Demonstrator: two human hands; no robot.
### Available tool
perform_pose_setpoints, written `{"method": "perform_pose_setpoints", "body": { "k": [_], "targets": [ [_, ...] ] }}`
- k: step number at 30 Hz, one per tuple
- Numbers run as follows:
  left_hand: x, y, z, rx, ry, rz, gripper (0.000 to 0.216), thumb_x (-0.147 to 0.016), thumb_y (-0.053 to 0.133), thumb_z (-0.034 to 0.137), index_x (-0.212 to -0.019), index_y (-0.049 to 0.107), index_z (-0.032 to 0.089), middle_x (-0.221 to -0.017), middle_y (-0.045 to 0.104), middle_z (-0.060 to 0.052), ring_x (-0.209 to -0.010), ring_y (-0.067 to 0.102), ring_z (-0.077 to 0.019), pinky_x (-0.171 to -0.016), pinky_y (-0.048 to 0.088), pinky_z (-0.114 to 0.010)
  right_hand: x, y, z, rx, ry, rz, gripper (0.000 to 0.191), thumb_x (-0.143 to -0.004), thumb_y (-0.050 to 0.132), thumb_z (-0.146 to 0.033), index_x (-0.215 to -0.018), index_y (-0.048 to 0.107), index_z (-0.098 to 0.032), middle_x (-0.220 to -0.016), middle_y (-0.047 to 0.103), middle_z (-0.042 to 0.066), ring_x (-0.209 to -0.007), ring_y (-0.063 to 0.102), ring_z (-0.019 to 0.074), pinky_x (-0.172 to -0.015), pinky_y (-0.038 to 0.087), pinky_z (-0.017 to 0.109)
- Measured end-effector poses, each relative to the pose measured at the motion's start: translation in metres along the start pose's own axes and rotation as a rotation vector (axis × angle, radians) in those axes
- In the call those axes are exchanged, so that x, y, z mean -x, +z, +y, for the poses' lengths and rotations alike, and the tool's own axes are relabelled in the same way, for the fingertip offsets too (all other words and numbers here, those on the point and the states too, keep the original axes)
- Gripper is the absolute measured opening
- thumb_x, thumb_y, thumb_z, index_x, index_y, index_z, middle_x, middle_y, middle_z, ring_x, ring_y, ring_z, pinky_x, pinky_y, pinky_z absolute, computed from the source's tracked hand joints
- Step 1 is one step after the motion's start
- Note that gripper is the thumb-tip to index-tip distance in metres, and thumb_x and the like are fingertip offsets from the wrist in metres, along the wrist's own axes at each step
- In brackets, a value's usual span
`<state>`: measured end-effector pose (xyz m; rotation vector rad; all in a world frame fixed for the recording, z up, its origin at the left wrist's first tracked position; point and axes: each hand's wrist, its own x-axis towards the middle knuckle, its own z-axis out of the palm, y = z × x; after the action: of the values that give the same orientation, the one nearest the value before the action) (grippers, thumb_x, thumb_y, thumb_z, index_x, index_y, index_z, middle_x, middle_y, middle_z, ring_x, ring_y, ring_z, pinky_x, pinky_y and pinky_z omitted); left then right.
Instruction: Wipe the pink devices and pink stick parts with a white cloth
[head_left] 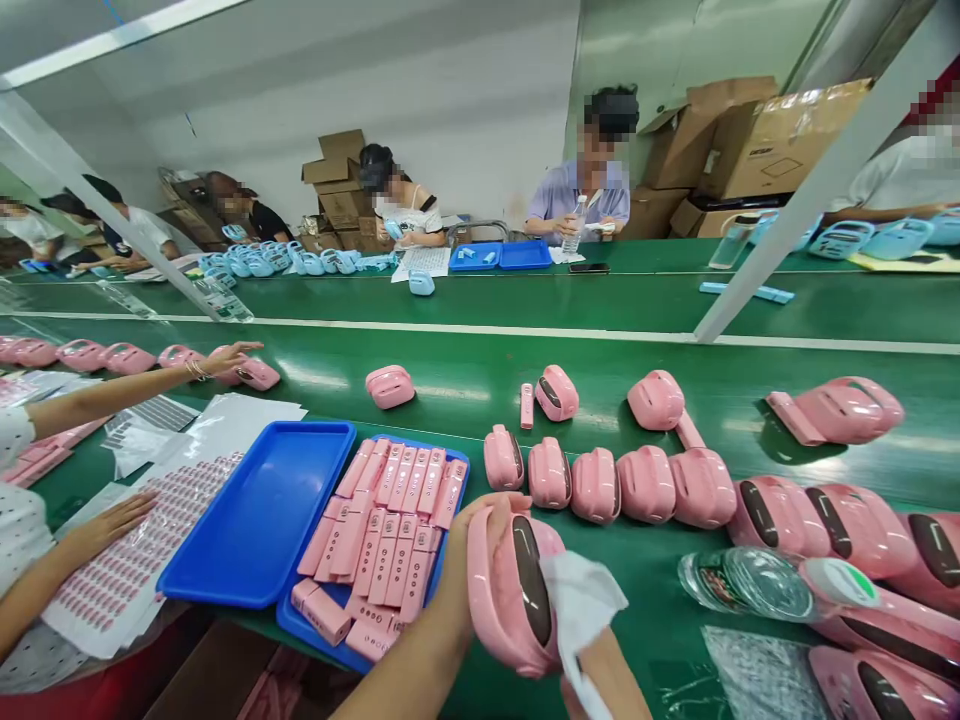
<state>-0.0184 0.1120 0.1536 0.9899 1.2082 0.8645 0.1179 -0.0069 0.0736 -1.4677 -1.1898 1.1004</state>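
**Wiping a pink casing at the conveyor**

My left hand [480, 540] grips a pink casing [510, 590] from behind, fingers curled over its top edge, holding it upright near the bench edge with its dark oval window facing right. My right hand [600, 670] is mostly out of frame at the bottom; it appears pinched on a white cloth [581, 605], which lies against the casing's window side. How tightly those fingers close I cannot tell.

Step in hand, as I judge it: cleaning the window face of this unit. The next move would call for steady pressure with the cloth across the dark window while the left hand keeps the casing from turning.

Just left of the casing sits a blue tray [330, 645] packed with pink flat strips [390, 530], and another blue tray [259, 520] overlaps it, bare inside. Beyond my hands a row of pink casings [622, 485] stands side by side on the green belt [465, 380], more lie to the right, and a clear plastic bottle [750, 585] lies on its side nearby.

At left, a co-worker's hand [112, 525] rests on a label sheet [135, 570]; their other arm reaches toward the belt.
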Motion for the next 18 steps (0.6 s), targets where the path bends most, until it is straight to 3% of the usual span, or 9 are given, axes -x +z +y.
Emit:
{"method": "perform_pose_setpoints", "body": {
  "k": [4, 8, 11, 15, 18],
  "targets": [
    [0.008, 0.001, 0.016, 0.089, 0.025, -0.063, 0.046, -0.075, 0.064, 0.050, -0.103, 0.068, 0.012, -0.096, 0.072, -0.012, -0.093, 0.065, -0.0260, -0.084, 0.050, -0.036, -0.041, 0.002, -0.039, 0.039, -0.245, -0.131, 0.048, -0.092, 0.046, -0.051, -0.130, 0.050, -0.021, -0.133, 0.048, 0.010, -0.127, 0.039, 0.0275, -0.110, 0.027, 0.046],
    [0.008, -0.005, 0.029, 0.121, 0.060, 0.037, 0.051, -0.073, 0.066, 0.053, -0.106, 0.069, 0.014, -0.108, 0.070, -0.013, -0.102, 0.063, -0.0272, -0.090, 0.047, -0.037, -0.052, 0.000, -0.070, 0.161, -0.435, -0.177, 0.050, -0.092, 0.040, -0.053, -0.132, 0.049, -0.024, -0.130, 0.051, 0.004, -0.129, 0.037, 0.0269, -0.108, 0.033, 0.037],
    [0.008, -0.008, 0.038, 0.125, 0.065, 0.105, 0.051, -0.064, 0.072, 0.054, -0.097, 0.072, 0.015, -0.106, 0.071, -0.012, -0.100, 0.063, -0.0270, -0.091, 0.047, -0.037, -0.051, 0.002, -0.077, 0.181, -0.474, -0.167, 0.053, -0.086, 0.050, -0.057, -0.128, 0.054, -0.025, -0.129, 0.053, 0.004, -0.128, 0.038, 0.0289, -0.105, 0.038, 0.036],
    [0.012, -0.006, 0.045, 0.151, -0.002, 0.091, 0.052, -0.063, 0.074, 0.051, -0.097, 0.073, 0.012, -0.087, 0.074, -0.012, -0.082, 0.068, -0.0278, -0.075, 0.052, -0.038, -0.054, 0.006, -0.076, 0.237, -0.570, -0.155, 0.051, -0.085, 0.053, -0.055, -0.127, 0.055, -0.026, -0.130, 0.052, 0.004, -0.127, 0.040, 0.0300, -0.104, 0.040, 0.038],
    [0.016, -0.009, 0.053, 0.134, 0.031, 0.130, 0.044, -0.071, 0.070, 0.047, -0.100, 0.072, 0.014, -0.089, 0.073, -0.009, -0.090, 0.065, -0.0239, -0.083, 0.048, -0.032, -0.056, 0.010, -0.079, 0.257, -0.636, -0.165, 0.048, -0.086, 0.053, -0.051, -0.127, 0.055, -0.027, -0.129, 0.053, 0.004, -0.126, 0.041, 0.0302, -0.104, 0.040, 0.040]
  ]
}}
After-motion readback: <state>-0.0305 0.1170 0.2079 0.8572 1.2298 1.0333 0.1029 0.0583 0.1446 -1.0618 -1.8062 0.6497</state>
